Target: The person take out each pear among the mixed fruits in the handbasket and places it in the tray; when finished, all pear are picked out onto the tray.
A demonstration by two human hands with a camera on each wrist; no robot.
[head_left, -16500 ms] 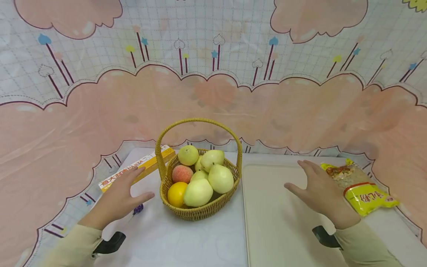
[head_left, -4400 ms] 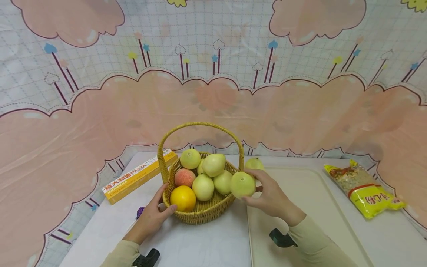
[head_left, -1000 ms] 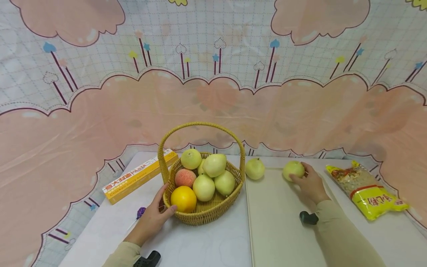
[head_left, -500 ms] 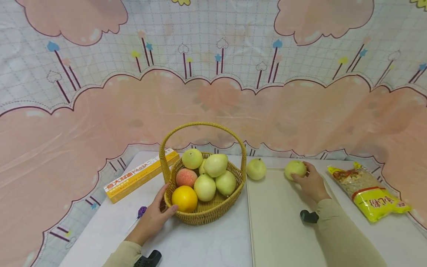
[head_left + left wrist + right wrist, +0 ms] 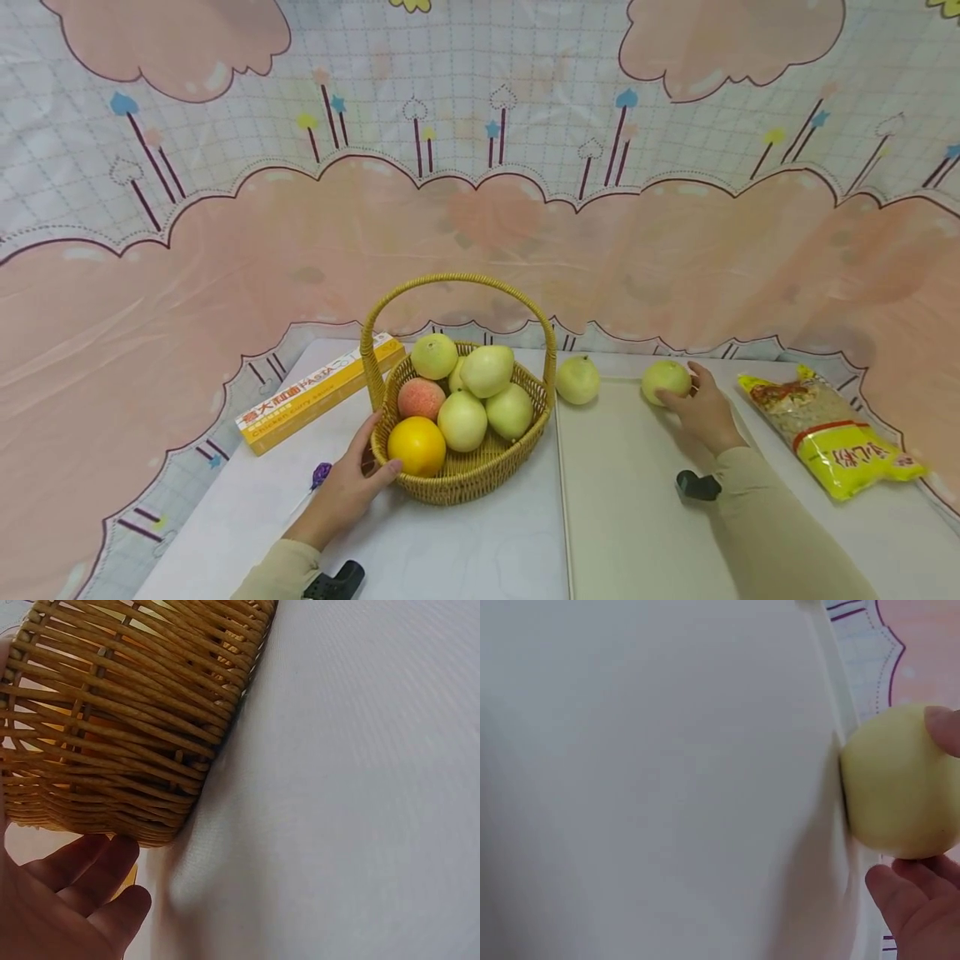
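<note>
Head view: your right hand (image 5: 705,410) cups a pale green pear (image 5: 665,381), fingers curled round it, at the far edge of the cream tray (image 5: 630,500). Right wrist view shows that pear (image 5: 900,780) sitting against the tray's rim (half over it). Your left hand (image 5: 347,490) rests, fingers straight, against the wicker basket (image 5: 457,479) wall. A second pear (image 5: 577,379) lies just beside the basket. Risk: on release the pear may roll off the rim onto the tabletop (image 5: 450,550), being round and poorly seated.
</note>
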